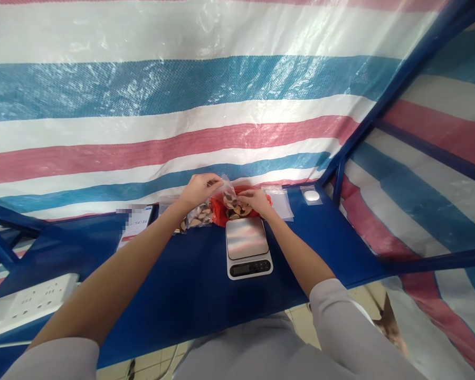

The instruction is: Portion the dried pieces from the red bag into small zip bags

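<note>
1. Your left hand [203,189] pinches a clear bag [227,186], crinkled and see-through, brown pale-edged slices [229,199] showing low in it.
2. It is over the red bag [219,212], behind the scale [248,248].
3. Your right hand [255,200] curls beside it; whether it grips anything, I cannot tell.
4. The clear bag's bottom is indistinct.

red bag [218,212] — partly hidden | scale display [241,269] — unreadable | power strip [43,303] cropped left

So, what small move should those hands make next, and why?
Perhaps the right hand should add another brown piece to the clear bag: the left hand holds that bag up, and such pieces lie in the red bag beside it.
</note>
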The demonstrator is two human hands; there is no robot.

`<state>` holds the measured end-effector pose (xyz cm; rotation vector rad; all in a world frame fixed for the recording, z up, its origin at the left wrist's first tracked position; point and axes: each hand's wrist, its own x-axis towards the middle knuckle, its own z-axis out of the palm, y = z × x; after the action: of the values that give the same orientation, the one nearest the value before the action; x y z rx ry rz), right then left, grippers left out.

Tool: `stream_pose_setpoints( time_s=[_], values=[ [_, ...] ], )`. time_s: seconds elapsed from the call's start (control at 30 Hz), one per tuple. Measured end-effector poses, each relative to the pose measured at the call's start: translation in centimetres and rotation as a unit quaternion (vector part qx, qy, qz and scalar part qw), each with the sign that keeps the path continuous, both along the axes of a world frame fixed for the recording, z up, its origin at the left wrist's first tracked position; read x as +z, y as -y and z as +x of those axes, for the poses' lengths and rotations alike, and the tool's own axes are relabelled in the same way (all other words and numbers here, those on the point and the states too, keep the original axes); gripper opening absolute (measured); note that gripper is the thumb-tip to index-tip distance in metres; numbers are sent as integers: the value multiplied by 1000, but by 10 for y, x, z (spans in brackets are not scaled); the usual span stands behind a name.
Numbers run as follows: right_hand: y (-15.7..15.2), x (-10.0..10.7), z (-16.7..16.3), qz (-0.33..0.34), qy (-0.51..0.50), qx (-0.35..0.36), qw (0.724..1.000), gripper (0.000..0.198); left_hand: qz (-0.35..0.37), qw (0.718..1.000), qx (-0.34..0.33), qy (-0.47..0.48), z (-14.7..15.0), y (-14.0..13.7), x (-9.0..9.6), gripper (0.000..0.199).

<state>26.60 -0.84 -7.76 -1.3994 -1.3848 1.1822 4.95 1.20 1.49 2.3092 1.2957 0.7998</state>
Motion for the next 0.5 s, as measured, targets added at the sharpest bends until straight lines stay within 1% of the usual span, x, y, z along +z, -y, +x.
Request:
stream_pose_setpoints(
  time_s=[0.1, 0.2, 0.33, 0.4, 0.5],
  values=[
    [4, -3, -1, -26, -79, -16, 996, 24, 6, 999, 19, 28, 3, -1, 2, 31],
    [9, -6, -1, -51, -126, -20, 990, 22, 8, 998, 39, 52, 4, -3, 1, 28],
    [13, -9, -4, -74, -181, -8, 981, 22, 10, 996, 58, 69, 4, -4, -6, 27],
    [13, -10, -6, -85, -201, 0, 976, 23, 7, 995, 59, 86, 4, -5, -9, 27],
    [12, -8, -9, -89, -202, -11, 975, 21, -2, 990, 66, 123, 4, -6, -13, 28]
  ],
)
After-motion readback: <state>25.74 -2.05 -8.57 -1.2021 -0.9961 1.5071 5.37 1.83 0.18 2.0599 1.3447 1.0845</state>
